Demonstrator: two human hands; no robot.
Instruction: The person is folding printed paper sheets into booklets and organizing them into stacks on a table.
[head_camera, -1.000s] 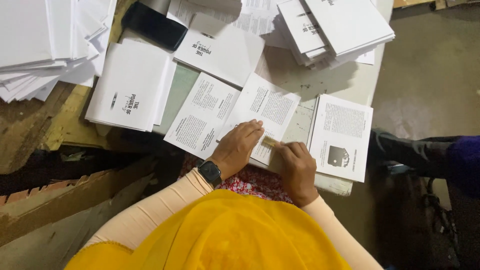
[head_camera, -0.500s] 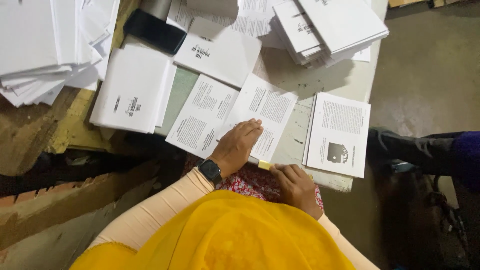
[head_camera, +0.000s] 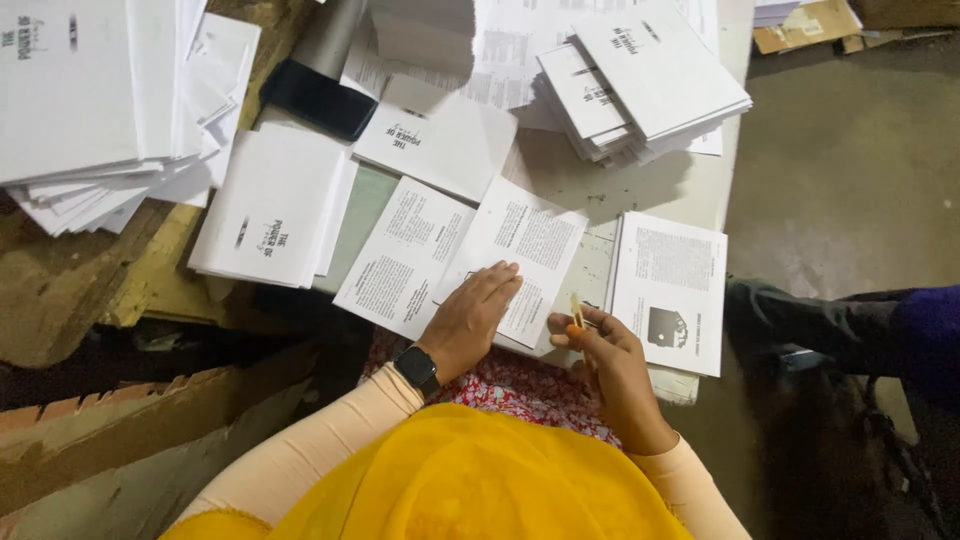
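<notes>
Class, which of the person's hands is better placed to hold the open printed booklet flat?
Left. The left hand already lies palm-down on the open printed booklet, while the right hand is beside it, pinching a small yellow tool.

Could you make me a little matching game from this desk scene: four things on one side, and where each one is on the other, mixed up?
Things:
1. open booklet
2. black phone
3. small yellow tool
4. wristwatch

Places:
A. on the left wrist
B. in the right hand
C. under the left hand
D. far side of the table, between paper stacks

Pairs: 1-C, 2-D, 3-B, 4-A
</notes>
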